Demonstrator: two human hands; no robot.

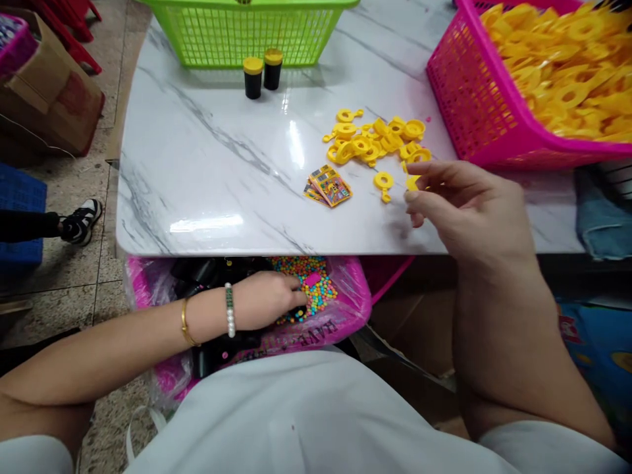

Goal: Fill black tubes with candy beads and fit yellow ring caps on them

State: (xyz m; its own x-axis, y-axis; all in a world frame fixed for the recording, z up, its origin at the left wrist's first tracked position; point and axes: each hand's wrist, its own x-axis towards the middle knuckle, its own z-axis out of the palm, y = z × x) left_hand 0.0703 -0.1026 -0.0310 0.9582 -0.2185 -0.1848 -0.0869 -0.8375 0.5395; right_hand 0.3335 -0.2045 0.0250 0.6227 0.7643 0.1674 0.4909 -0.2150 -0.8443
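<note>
My left hand (269, 299) is down in a lined pink basket (363, 299) under the table's front edge. Its fingers curl round a black cup (298, 315), mostly hidden, among small colourful candy balls (323, 296). More black cups (202, 270) lie to the left in that basket. Above the table, my right hand (464, 204) pinches a yellow plastic cap (413, 182) between thumb and fingers. Just left of it lies a single yellow ring-shaped cap (384, 184) with a tab. A loose pile of such caps (370, 141) spreads behind, and a few printed cards (330, 186) lie nearby.
Two black cups with yellow lids (253, 79) stand before a green basket (247, 33) at the back. A pink basket heaped with yellow caps (567, 85) is at right. On the floor at left are a cardboard box (64, 92) and another person's shoe (81, 222).
</note>
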